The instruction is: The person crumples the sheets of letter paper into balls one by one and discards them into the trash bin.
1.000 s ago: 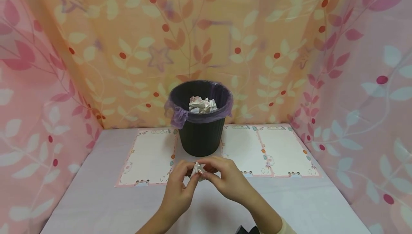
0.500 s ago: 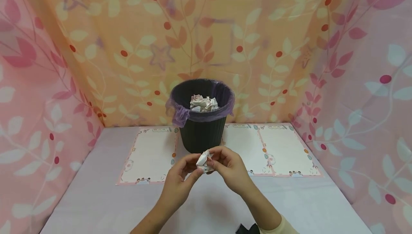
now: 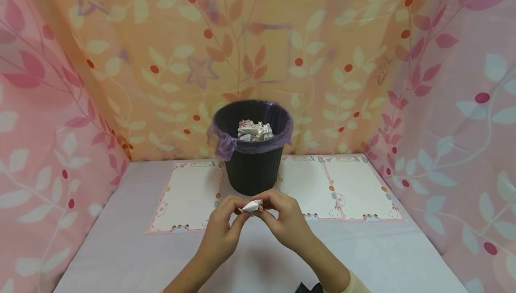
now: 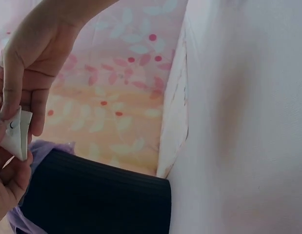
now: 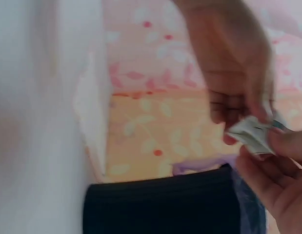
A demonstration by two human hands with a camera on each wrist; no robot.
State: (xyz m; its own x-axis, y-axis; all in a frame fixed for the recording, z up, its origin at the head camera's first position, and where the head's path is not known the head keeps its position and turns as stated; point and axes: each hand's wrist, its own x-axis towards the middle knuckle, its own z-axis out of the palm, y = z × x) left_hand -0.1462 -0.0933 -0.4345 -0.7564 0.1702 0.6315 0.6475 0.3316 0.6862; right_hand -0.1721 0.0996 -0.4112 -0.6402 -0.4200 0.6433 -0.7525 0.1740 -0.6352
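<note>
A small crumpled piece of white paper [image 3: 252,205] is held between both hands, just in front of the black bin [image 3: 253,172]. My left hand [image 3: 223,223] pinches its left side with thumb and fingers, while my right hand [image 3: 289,223] pinches its right side. In the left wrist view the paper [image 4: 15,136] shows folded edges and small printed marks. Seen from the right wrist, the paper [image 5: 254,136] sits between the fingertips of both hands. Crumpled paper [image 3: 255,131] lies inside the bin, whose purple liner [image 3: 262,147] hangs over the rim.
Flat decorated sheets lie at the back of the table [image 3: 109,239]: one sheet [image 3: 189,194] left of the bin, another sheet [image 3: 304,185] on its right and a third sheet [image 3: 359,190] farther right. A dark object [image 3: 309,288] shows at the front edge. Patterned curtains [image 3: 161,24] enclose the table.
Both hands rose slightly and then came back down, turning the paper between the fingers. The paper now looks flatter and lies more sideways. The bin and sheets stay put.
</note>
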